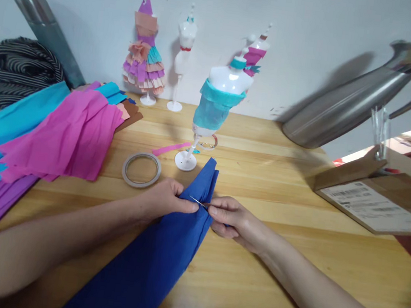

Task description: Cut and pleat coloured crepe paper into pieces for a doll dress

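I see a long, folded piece of dark blue crepe paper in the middle, slanting up from the near edge over the wooden table. The left hand pinches it near its top end, thumb on top. The right hand grips a thin metal blade that lies across the paper by the left thumb; I can't see its handle well. Just past the paper stands a small dress form wrapped in teal. A roll of tape lies left of its foot. Farther left, I see pink crepe paper on a pile. A doll-sized ruffled dress stands by the wall. A steel jug and a cardboard box are on my right.
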A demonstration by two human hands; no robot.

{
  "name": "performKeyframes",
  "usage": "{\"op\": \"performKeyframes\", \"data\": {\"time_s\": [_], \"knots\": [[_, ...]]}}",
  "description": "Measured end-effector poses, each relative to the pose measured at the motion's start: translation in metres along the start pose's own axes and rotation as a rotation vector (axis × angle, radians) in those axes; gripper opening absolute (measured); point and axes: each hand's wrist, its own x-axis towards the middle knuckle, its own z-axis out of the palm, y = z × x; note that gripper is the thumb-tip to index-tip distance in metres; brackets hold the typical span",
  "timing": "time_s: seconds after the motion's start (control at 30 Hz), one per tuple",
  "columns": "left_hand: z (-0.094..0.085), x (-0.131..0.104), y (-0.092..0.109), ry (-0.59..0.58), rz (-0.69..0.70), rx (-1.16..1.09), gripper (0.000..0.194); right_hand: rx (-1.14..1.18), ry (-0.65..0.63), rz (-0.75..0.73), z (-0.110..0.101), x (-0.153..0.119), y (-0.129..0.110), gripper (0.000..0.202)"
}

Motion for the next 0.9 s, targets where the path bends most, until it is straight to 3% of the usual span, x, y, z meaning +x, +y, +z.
{"op": "performKeyframes", "data": {"time_s": [0.2, 0.47, 0.57, 0.67, 0.9], "knots": [[0.0003, 0.0000, -0.0003, 0.000, 0.029, 0.107, 0.031, -0.127, -0.011, -0.036, -0.0019, -0.0009, -0.0033, 0.042], [-0.0014, -0.0014, 0.0022, -0.038, 0.034, -0.069, 0.033, -0.026, 0.018, -0.028, -0.0030, 0.0019, 0.0029, 0.047], [-0.0004, -0.0024, 0.0019, 0.014, 0.080, -0.109, 0.033, 0.021, 0.019, -0.006, -0.0041, 0.0012, 0.0011, 0.047], [0.0017, -0.0028, 0.0011, 0.063, 0.116, -0.104, 0.040, 0.028, 0.009, 0.004, -0.0043, 0.0006, 0.0000, 0.046], [0.0038, -0.0005, 0.0011, 0.032, 0.106, -0.036, 0.043, 0.019, -0.012, -0.021, -0.0028, 0.0007, 0.0007, 0.044]]}}
